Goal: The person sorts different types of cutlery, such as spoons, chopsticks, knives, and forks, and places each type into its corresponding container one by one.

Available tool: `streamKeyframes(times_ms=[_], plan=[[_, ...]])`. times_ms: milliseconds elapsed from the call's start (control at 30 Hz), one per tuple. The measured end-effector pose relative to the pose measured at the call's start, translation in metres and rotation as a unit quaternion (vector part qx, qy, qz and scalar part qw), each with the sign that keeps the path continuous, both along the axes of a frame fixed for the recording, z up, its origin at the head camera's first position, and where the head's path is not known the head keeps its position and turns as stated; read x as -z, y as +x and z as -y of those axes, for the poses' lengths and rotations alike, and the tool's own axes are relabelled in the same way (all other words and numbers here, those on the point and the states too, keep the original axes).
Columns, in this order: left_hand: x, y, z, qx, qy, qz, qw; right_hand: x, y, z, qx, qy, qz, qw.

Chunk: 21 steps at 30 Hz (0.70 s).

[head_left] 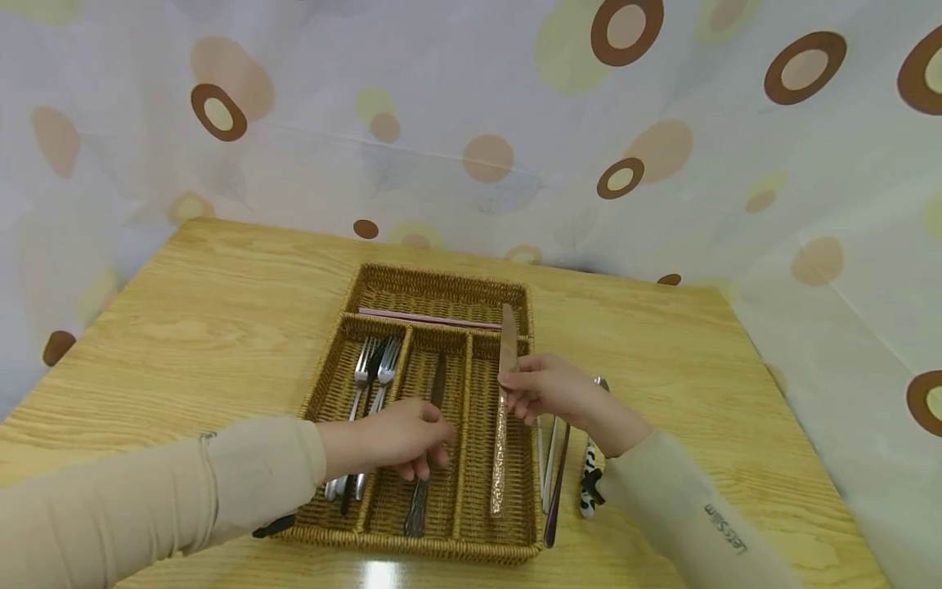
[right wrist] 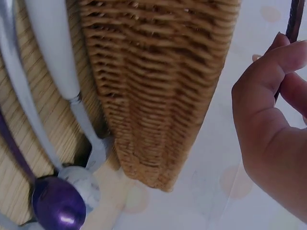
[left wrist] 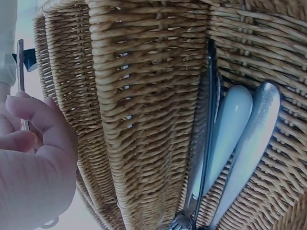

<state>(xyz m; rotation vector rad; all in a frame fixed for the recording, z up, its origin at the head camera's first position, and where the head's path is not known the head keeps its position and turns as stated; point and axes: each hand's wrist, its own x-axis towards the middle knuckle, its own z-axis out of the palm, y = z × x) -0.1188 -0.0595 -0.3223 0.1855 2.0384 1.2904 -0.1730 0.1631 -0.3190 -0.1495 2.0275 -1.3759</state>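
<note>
My right hand (head_left: pixel 552 388) pinches a gold table knife (head_left: pixel 499 458) with a patterned handle, held over the right compartment of a wicker cutlery basket (head_left: pixel 412 541). Its blade points away from me; in the right wrist view part of the knife (right wrist: pixel 294 21) looks dark. Loosely curled, my left hand (head_left: pixel 405 433) hovers over the middle compartment and grips nothing visible. Beneath it lies a silver knife (head_left: pixel 415 511), partly covered by that hand. Forks (head_left: pixel 362 372) and a dark utensil fill the left compartment; their handles (left wrist: pixel 268 103) show in the left wrist view.
Pinkish chopsticks (head_left: pixel 430 317) lie in the back compartment. Right of the basket are a purple spoon (right wrist: pixel 57 206), a white-handled fork (right wrist: pixel 53 43) and a black-and-white patterned handle (head_left: pixel 589 478). A black object (head_left: pixel 272 526) sticks out beneath my left sleeve. Patterned cloth hangs behind the wooden table (head_left: pixel 221 303).
</note>
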Motion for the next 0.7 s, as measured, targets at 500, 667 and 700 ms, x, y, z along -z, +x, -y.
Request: streamKeyframes(times_ms=[500, 667, 700], plan=[[0.004, 0.003, -0.001, 0.031, 0.006, -0.061, 0.9976, 0.006, 0.004, 0.035, 0.0, 0.0, 0.011, 1.0], [0.005, 0.006, 0.007, 0.024, -0.029, -0.058, 0.9976, 0.005, 0.003, 0.028, 0.012, 0.033, 0.001, 0.999], [0.006, 0.007, 0.009, 0.021, -0.034, -0.055, 0.9977, 0.004, 0.002, 0.026, 0.02, 0.034, 0.001, 0.999]])
